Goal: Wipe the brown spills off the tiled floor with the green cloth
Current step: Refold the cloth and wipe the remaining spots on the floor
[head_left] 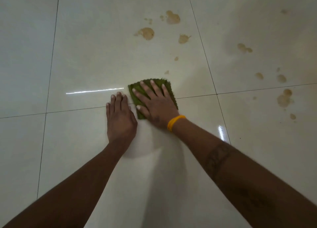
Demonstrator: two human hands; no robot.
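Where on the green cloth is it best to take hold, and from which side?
Probably its far edge, from above: the cloth lies flat and folded on the floor, the right hand presses its middle, and that edge stays free.

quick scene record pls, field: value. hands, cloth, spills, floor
right hand: flat, fingers spread, pressing on the green cloth
left hand: flat on the floor beside the cloth, holds nothing
wristband: yellow, on right wrist
brown spills: many patches still on the tiles, beyond the cloth and to its right
tiled floor: pale, glossy, dark grout lines
task state: unfinished
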